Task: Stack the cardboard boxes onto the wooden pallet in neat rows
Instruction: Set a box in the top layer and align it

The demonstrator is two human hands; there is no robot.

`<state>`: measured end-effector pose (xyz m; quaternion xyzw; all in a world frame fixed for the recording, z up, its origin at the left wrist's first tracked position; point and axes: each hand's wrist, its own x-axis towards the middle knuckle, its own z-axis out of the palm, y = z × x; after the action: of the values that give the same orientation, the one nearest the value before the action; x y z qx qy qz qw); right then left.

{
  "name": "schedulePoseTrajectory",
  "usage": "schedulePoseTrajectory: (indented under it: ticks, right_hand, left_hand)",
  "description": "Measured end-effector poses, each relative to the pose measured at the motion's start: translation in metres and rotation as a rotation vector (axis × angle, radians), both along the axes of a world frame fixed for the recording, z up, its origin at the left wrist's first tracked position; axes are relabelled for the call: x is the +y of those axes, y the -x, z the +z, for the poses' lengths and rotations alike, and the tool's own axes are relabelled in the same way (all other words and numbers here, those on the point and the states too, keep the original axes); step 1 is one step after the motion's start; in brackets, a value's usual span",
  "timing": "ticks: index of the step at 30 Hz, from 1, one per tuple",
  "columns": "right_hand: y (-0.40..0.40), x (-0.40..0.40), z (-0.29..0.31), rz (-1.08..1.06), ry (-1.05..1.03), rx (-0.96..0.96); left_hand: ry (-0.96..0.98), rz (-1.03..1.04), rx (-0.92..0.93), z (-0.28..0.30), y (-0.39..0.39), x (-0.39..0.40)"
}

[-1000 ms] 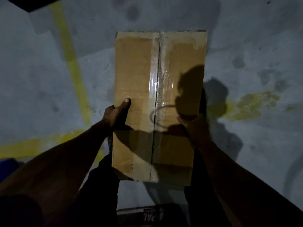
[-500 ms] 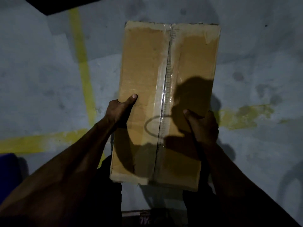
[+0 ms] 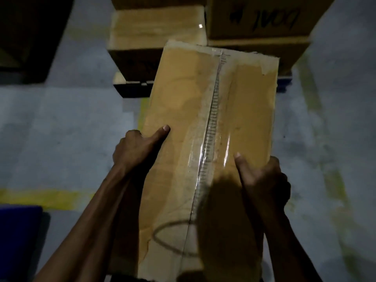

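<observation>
Lying at the far left, low in the view, a blue object [image 3: 19,237] sits on the grey floor [image 3: 61,129], and a yellow painted line [image 3: 46,197] runs across the floor just above it. Next comes the left hand [image 3: 136,151], which holds the left side of the long cardboard box [image 3: 203,123]: its thumb lies flat on the top face, and the other fingers go around the edge and are hidden. The box is carried above the floor, with its long side pointing away from the person, and clear tape [image 3: 211,139] covers the middle seam. Beyond its far end stand the stacked boxes [image 3: 156,27], one with a taped top and, to the right, another with dark handwriting on its side; their lower parts are too dark to see well. The right hand [image 3: 262,178] grips the right side of the box in the same way, thumb on top and fingers wrapped under the edge.
</observation>
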<state>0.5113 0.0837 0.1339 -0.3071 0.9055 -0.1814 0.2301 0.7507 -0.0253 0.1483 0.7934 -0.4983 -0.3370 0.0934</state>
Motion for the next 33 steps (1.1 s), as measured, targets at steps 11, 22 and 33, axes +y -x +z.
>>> schedulePoseTrajectory:
  ticks: [11, 22, 33]
  right_hand:
    - [-0.08, -0.068, 0.189, 0.195, 0.188, -0.016]
    - [-0.228, -0.184, 0.236, 0.246, 0.266, 0.048]
    - [-0.313, -0.351, 0.234, 0.316, 0.274, 0.015]
  left_hand:
    - [0.234, 0.107, -0.008, 0.186, -0.1, -0.031]
    - [0.296, 0.123, 0.01, 0.244, -0.249, -0.129]
    - [0.278, 0.181, 0.033, 0.236, -0.335, -0.274]
